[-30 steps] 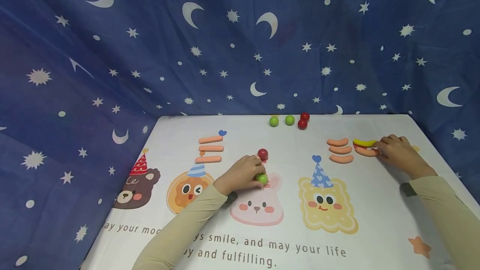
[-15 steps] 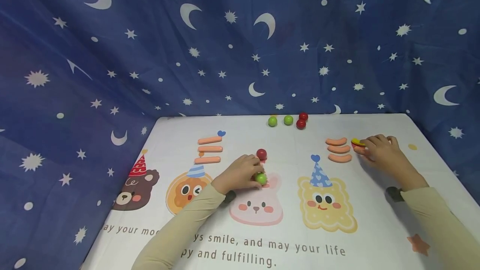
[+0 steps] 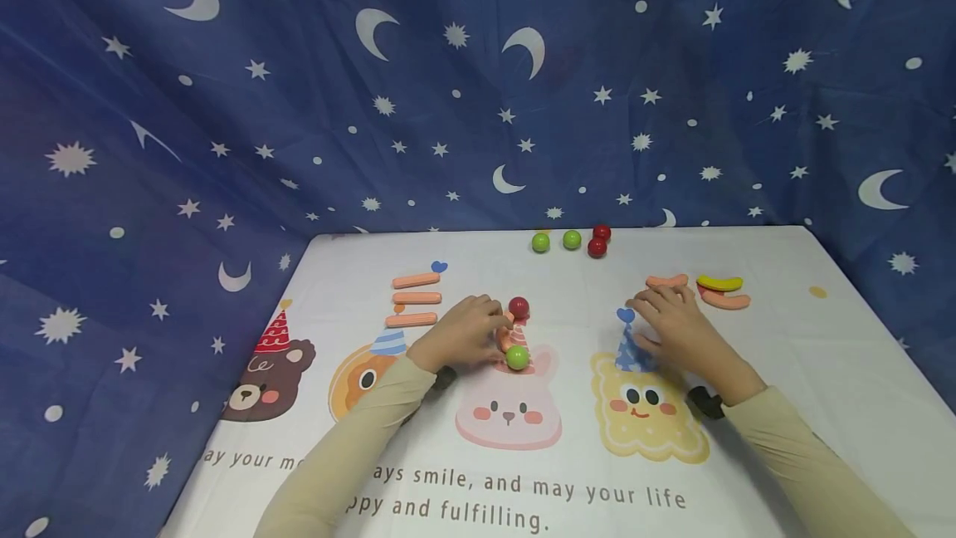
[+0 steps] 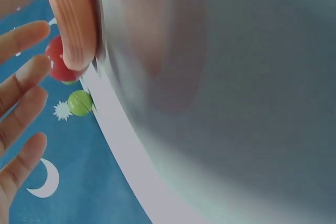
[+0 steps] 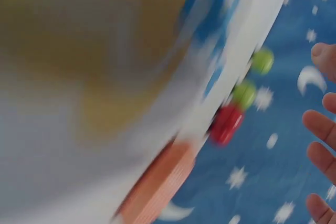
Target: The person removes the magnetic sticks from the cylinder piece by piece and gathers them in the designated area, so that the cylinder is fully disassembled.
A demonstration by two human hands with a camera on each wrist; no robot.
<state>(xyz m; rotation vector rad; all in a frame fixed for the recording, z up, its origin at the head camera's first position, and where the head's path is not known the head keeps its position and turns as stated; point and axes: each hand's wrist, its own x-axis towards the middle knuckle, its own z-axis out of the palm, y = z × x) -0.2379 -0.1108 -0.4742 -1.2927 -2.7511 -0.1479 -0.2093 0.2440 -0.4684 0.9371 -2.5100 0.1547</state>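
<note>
My left hand (image 3: 465, 332) is just left of a curved toy sausage (image 3: 505, 334), which stands between a red ball (image 3: 519, 307) and a green ball (image 3: 517, 357). Its fingers (image 4: 23, 85) are spread and apart from the sausage in the left wrist view. My right hand (image 3: 683, 335) hovers over the blue party hat print, fingers loosely bent around nothing. It hides most of a stack of curved sausages (image 3: 667, 281). Right of that hand, a yellow curved piece (image 3: 719, 282) lies against another sausage (image 3: 726, 300), with a bit of red between them.
Several straight sausages (image 3: 417, 298) lie in a column at the left. Along the back edge are two green balls (image 3: 572, 239) and two red balls (image 3: 597, 247). A printed white cloth (image 3: 807, 405) covers the table; a blue starry curtain (image 3: 418, 106) hangs behind and at the sides.
My right hand has left the yellow piece and the sausage beside it and moved left. My left hand has drawn back slightly left, uncovering the sausage between the balls.
</note>
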